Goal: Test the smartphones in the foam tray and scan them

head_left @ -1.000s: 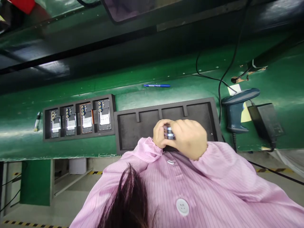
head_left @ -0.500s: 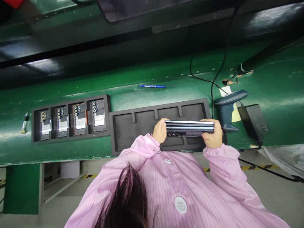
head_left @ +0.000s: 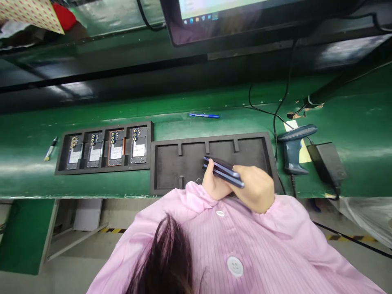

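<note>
Over the long black tray (head_left: 190, 139) in front of my body, both hands hold a small stack of phones (head_left: 228, 178). The stack slants down to the right, its ends slightly fanned apart at the left. My left hand (head_left: 212, 184) is closed around the left part, thumb up along the near edge. Crossing close beside it, my right hand (head_left: 256, 187) grips the right part from the near side, its fingertips partly hidden. Exactly how many phones are in the stack I cannot tell.
To the left, a second black tray (head_left: 104, 169) holds several opened phones with white labels. A blue pen (head_left: 204, 116) lies behind the trays, a marker (head_left: 50, 148) at far left. On the right are a barcode scanner (head_left: 293, 149), a black adapter (head_left: 327, 163) and cables. A monitor (head_left: 214, 30) hangs above.
The phone stack has turned from level to slanting, and its left end has fanned. My right hand has moved left, close to my left hand. The camera view has shifted, showing more monitor.
</note>
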Available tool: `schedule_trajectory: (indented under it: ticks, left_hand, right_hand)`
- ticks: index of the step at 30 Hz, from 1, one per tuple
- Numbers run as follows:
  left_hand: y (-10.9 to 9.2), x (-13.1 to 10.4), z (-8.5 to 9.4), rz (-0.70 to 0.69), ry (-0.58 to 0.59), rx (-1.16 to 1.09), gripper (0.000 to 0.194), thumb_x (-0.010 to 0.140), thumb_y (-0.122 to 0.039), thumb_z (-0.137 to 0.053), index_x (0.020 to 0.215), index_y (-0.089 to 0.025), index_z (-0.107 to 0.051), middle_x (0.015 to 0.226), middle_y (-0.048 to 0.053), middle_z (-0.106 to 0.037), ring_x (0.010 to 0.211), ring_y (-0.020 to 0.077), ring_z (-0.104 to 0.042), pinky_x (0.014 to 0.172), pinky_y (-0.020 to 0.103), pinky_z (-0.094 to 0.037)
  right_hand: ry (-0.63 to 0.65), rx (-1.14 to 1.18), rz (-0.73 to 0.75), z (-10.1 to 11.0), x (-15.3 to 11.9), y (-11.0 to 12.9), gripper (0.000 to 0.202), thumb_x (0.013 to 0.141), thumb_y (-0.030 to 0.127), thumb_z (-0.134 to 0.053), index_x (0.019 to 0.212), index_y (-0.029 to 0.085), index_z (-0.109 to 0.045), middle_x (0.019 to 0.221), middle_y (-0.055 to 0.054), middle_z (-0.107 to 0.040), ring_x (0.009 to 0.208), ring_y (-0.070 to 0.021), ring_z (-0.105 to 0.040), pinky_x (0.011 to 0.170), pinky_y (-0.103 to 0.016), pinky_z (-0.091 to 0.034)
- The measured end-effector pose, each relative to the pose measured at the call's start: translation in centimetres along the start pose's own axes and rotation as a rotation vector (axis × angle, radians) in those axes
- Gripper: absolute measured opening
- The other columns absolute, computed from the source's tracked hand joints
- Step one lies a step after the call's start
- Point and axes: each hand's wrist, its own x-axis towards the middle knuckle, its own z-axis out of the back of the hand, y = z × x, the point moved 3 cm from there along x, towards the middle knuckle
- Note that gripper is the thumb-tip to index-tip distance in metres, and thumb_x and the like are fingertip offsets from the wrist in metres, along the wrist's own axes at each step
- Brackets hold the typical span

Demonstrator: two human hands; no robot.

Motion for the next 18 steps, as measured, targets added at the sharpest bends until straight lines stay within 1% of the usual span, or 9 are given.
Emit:
schedule_trajectory:
  ticks: [2, 4, 7, 9, 11, 13, 15, 16, 18]
  left_hand:
    - [-0.5, 0.7, -0.3, -0.217, 0.027, 0.050, 0.076, 0.070, -0.081, -0.027, 0.089, -0.016, -0.060, 0.093, 0.014, -0.065, 0.106, 0.0320, -0.057, 0.092, 0.050, -0.044]
    - [-1.2, 0.6, -0.5, -0.340, 0.078, 0.170, 0.082, 0.068, -0.084, -0.023, 0.088, -0.015, -0.062, 0.089, 0.016, -0.066, 0.104, 0.0335, -0.058, 0.089, 0.051, -0.045]
    - [-2.3, -0.4, -0.7, -0.314, 0.198, 0.262, 0.094, 0.058, -0.090, -0.020, 0.092, -0.013, -0.062, 0.087, 0.017, -0.066, 0.097, 0.0341, -0.061, 0.083, 0.051, -0.047]
    - [-2.7, -1.2, -0.6, -0.238, 0.228, 0.235, 0.101, 0.051, -0.094, -0.018, 0.096, -0.014, -0.061, 0.088, 0.016, -0.066, 0.091, 0.0334, -0.063, 0.080, 0.051, -0.048]
    - [-2.8, -1.9, -0.4, -0.235, 0.187, 0.207, 0.104, 0.048, -0.095, -0.017, 0.097, -0.014, -0.060, 0.087, 0.016, -0.066, 0.087, 0.0325, -0.063, 0.078, 0.049, -0.049]
    - [-2.6, -2.5, -0.2, -0.238, 0.161, 0.205, 0.102, 0.051, -0.093, -0.020, 0.098, -0.013, -0.060, 0.085, 0.016, -0.066, 0.086, 0.0322, -0.063, 0.075, 0.048, -0.049]
    - [-2.1, -2.9, -0.3, -0.186, 0.201, 0.187, 0.094, 0.056, -0.088, -0.026, 0.101, -0.012, -0.059, 0.082, 0.016, -0.066, 0.082, 0.0320, -0.063, 0.072, 0.048, -0.049]
    - [-1.9, -3.1, -0.4, -0.139, 0.240, 0.166, 0.089, 0.058, -0.084, -0.031, 0.103, -0.012, -0.058, 0.081, 0.015, -0.066, 0.081, 0.0320, -0.064, 0.071, 0.048, -0.048]
    - [-1.8, -3.2, -0.5, -0.066, 0.289, 0.111, 0.080, 0.058, -0.075, -0.040, 0.104, -0.012, -0.058, 0.079, 0.013, -0.067, 0.077, 0.0317, -0.064, 0.069, 0.047, -0.048]
  right_hand:
    - [-0.064, 0.019, 0.099, 0.6, 0.1, 2.3, 0.011, 0.081, 0.015, -0.057, 0.090, 0.019, -0.060, 0.084, -0.007, -0.070, 0.074, -0.0188, -0.063, 0.068, -0.030, -0.046]
    - [-0.090, 0.078, 0.182, 1.3, -0.2, 3.9, 0.015, 0.081, 0.011, -0.054, 0.092, 0.018, -0.061, 0.091, -0.010, -0.071, 0.085, -0.0203, -0.064, 0.074, -0.032, -0.046]
    - [-0.056, 0.189, 0.311, 2.1, -1.0, 4.5, 0.012, 0.081, 0.015, -0.057, 0.091, 0.020, -0.063, 0.094, -0.007, -0.071, 0.089, -0.0182, -0.064, 0.077, -0.032, -0.045]
    - [-0.004, 0.297, 0.378, 2.4, -1.4, 4.0, 0.014, 0.081, 0.028, -0.063, 0.093, 0.023, -0.063, 0.094, -0.004, -0.072, 0.088, -0.0170, -0.064, 0.082, -0.033, -0.044]
    - [0.022, 0.458, 0.387, 2.5, -1.2, 2.9, 0.030, 0.078, 0.047, -0.063, 0.099, 0.025, -0.062, 0.091, -0.004, -0.072, 0.088, -0.0184, -0.065, 0.085, -0.037, -0.044]
    - [-0.041, 0.587, 0.293, 2.6, 0.0, 1.6, 0.041, 0.079, 0.057, -0.055, 0.105, 0.025, -0.060, 0.092, -0.006, -0.071, 0.089, -0.0213, -0.065, 0.083, -0.040, -0.047]
    - [-0.117, 0.574, 0.084, 2.3, 2.0, 0.2, 0.042, 0.082, 0.052, -0.051, 0.110, 0.022, -0.059, 0.101, -0.010, -0.068, 0.098, -0.0249, -0.062, 0.083, -0.043, -0.048]
    - [-0.096, 0.505, -0.039, 1.9, 3.1, -0.3, 0.042, 0.083, 0.048, -0.051, 0.112, 0.019, -0.059, 0.108, -0.012, -0.065, 0.105, -0.0269, -0.059, 0.086, -0.045, -0.046]
    - [0.051, 0.436, -0.214, 0.7, 5.5, -0.8, 0.039, 0.083, 0.044, -0.050, 0.109, 0.017, -0.062, 0.112, -0.011, -0.063, 0.107, -0.0274, -0.057, 0.088, -0.045, -0.046]
